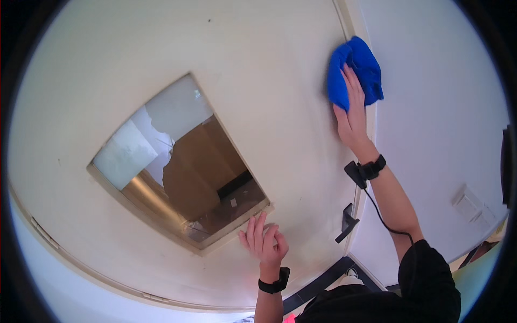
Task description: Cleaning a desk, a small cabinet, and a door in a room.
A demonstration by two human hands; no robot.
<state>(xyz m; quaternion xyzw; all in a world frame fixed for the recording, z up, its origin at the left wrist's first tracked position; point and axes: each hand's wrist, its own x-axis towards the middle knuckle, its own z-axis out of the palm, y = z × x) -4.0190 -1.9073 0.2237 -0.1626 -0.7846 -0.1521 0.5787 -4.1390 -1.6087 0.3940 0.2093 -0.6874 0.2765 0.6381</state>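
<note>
A cream door (pixel 161 44) with a glass window (pixel 202 165) fills most of the view before me. My right hand (pixel 352 105) is raised high and presses a folded blue cloth (pixel 369 74) over the door's edge and the frame (pixel 348 18) beside it. Some of its fingers lie on top of the cloth; the thumb side is partly tucked under it. Lower down, my left hand (pixel 264 240) is empty, fingers loosely apart, by the bottom corner of the window. Whether its fingertips touch the door is hard to tell.
A dark door handle (pixel 348 224) sticks out below my right forearm. Hinges (pixel 44 232) line the far left edge. White switch plates (pixel 470 206) are on the white wall (pixel 424 121) at right. A black cable (pixel 379 212) runs from the right wrist strap (pixel 369 167) along the arm.
</note>
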